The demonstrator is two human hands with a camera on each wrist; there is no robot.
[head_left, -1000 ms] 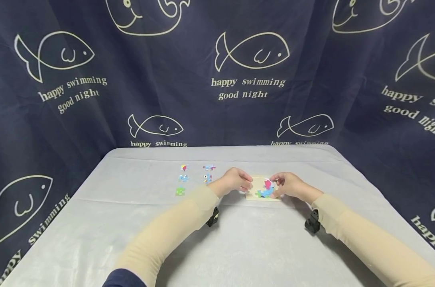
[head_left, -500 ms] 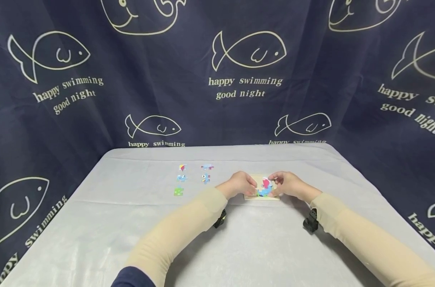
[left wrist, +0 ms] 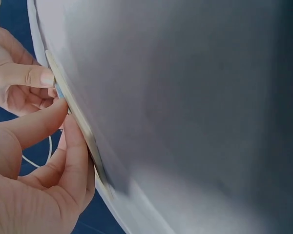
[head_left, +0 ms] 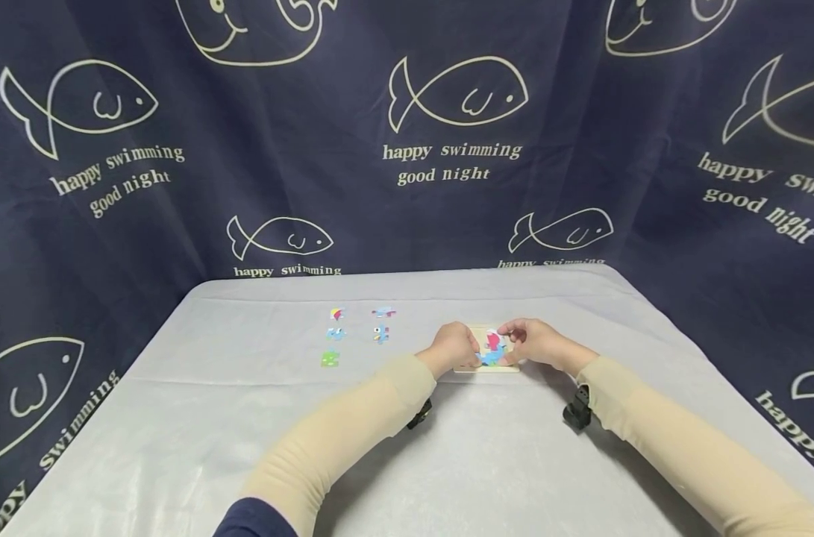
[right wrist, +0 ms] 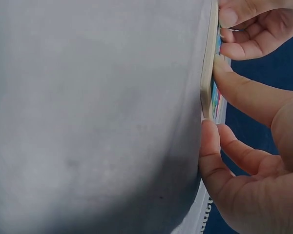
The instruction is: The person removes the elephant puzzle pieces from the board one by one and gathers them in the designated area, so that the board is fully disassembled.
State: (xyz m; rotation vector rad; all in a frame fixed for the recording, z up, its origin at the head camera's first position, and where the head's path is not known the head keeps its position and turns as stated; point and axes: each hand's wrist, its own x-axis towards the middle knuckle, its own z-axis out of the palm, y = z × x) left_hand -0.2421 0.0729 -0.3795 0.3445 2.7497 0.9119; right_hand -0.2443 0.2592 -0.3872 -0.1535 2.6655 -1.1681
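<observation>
A shallow wooden puzzle tray [head_left: 487, 370] lies on the table, partly filled with blue puzzle pieces [head_left: 492, 359] along its near side and a pink piece [head_left: 492, 341] above them. My left hand [head_left: 455, 344] is over the tray's left part, thumb and fingertips drawn together at the near-side pieces; the piece there is mostly hidden under them. On the right, my right hand [head_left: 544, 344] holds the tray: in the right wrist view its thumb [right wrist: 222, 68] presses near the front edge and its other fingers rest at the tray's end.
Several loose puzzle pieces lie left of the tray: a yellow-red one [head_left: 337, 315], a blue-pink one [head_left: 383, 312], blue ones with eyes, and a green one [head_left: 330, 359]. A grey-white cloth [head_left: 501, 462] covers the table; a dark fish-print curtain [head_left: 366, 186] hangs behind.
My left hand has moved right and down onto the tray's near-left pieces, covering the green-blue one there. The right hand stays at the tray's right side. The head view has shifted slightly.
</observation>
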